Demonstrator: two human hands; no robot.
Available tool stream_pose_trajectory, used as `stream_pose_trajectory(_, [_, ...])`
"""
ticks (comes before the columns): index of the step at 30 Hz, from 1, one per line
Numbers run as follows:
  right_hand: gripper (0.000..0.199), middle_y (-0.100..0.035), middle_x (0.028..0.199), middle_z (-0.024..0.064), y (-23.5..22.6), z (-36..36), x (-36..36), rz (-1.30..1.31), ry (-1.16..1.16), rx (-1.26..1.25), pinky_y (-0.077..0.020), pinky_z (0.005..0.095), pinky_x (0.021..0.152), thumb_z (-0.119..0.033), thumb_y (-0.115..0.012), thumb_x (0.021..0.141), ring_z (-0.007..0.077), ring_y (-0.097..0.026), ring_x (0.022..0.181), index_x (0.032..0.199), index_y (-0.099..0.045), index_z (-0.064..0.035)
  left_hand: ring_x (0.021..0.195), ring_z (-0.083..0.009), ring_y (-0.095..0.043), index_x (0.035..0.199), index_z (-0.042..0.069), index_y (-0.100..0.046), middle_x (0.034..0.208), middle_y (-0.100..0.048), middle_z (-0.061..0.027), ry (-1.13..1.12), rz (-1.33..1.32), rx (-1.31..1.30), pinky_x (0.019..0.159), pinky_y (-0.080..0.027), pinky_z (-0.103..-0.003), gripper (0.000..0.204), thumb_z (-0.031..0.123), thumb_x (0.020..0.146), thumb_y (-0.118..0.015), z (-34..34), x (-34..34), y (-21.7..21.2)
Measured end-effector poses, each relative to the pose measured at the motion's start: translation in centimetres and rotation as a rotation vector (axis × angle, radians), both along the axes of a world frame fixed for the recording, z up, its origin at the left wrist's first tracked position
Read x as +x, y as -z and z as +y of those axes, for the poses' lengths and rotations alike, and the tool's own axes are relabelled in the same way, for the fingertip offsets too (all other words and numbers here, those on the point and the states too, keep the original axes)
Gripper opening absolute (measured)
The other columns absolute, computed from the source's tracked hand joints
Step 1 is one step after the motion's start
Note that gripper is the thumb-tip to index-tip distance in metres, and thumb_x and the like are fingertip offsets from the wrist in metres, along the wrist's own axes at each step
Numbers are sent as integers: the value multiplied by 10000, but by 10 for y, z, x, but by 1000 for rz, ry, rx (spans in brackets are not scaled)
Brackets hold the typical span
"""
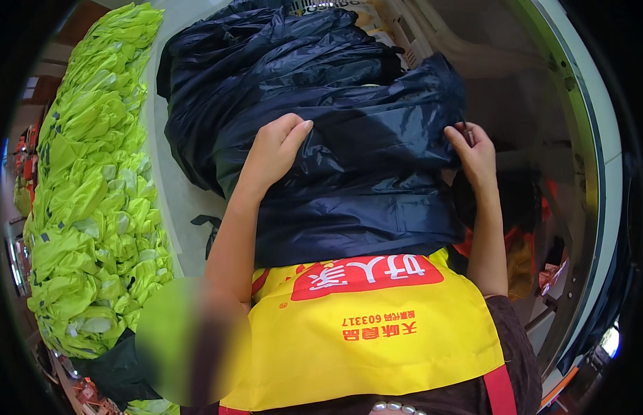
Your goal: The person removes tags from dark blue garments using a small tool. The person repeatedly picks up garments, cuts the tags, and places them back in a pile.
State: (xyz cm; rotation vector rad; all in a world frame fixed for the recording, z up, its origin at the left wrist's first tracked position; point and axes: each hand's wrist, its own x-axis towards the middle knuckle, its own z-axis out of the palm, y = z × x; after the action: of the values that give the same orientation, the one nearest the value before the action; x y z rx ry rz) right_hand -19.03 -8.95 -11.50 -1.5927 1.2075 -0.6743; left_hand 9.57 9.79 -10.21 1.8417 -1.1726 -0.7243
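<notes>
A large heap of shiny dark navy cloth (363,173), perhaps raincoat material, lies in folds in front of me and reaches down to my waist. My left hand (274,144) is closed over the middle of the heap, thumb and fingers pressed together on the topmost layer. At the right edge of the same cloth, my right hand (477,151) pinches its border between thumb and fingers. Between the two hands the layer lies fairly flat, with soft creases. The fingertips of both hands are partly hidden.
A long pile of neon yellow-green garments (93,187) runs along the left. Between it and the navy heap shows a pale tabletop (179,214). A cream plastic crate (411,34) stands behind the heap. A metal-edged frame (584,138) bounds the right. I wear a yellow apron (377,366).
</notes>
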Motion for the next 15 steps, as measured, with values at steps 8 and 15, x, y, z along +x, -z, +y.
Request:
stream_pose_trajectory(8, [140, -594, 755, -36, 12, -39, -15, -368, 30, 501, -447, 195, 613, -176, -699, 791, 62, -546, 645, 831, -602, -83, 584, -41, -382, 799, 72, -590, 714, -499, 62, -58, 708, 269, 509, -341, -243, 235, 257, 913, -502, -2, -11, -14])
stream_pose_trajectory(15, [113, -585, 740, -52, -5, -63, -30, -366, -2, 462, -428, 189, 600, -186, -667, 822, 41, -535, 644, 855, -613, -92, 768, -131, -609, 972, 38, -626, 910, -654, -57, -116, 1032, 272, 706, -495, -229, 259, 258, 902, -509, -13, -29, -32])
